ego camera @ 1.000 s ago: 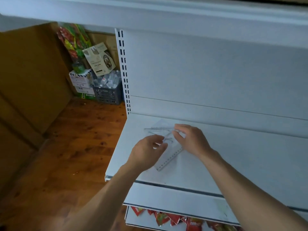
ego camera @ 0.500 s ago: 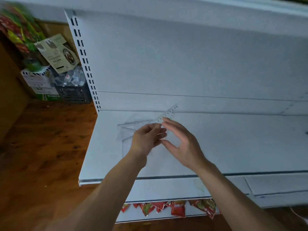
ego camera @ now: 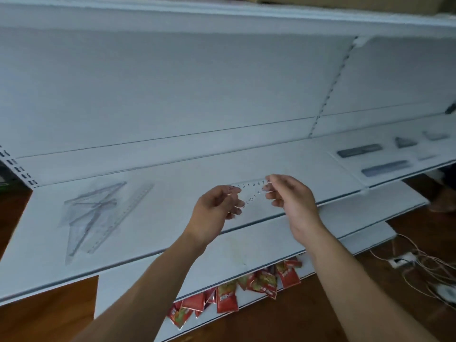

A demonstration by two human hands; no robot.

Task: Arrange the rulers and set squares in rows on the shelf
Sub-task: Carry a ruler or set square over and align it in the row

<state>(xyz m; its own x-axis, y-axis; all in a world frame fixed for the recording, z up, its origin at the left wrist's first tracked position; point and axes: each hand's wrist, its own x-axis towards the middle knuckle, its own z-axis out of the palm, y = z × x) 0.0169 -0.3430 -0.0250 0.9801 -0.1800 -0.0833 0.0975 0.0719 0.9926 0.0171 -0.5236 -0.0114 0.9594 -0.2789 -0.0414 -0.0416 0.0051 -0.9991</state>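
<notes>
I pinch the clear set square (ego camera: 251, 193) at both ends, left hand (ego camera: 214, 211) and right hand (ego camera: 293, 201) curled on it, level above the shelf (ego camera: 172, 191), probably to lay it straight, well apart from the jumbled pile (ego camera: 98, 213) on my left.

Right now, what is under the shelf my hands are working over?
A lower white shelf juts out beneath it, and red snack packets poke out below that one's front edge. Anything further back under either shelf is covered and cannot be seen.
</notes>
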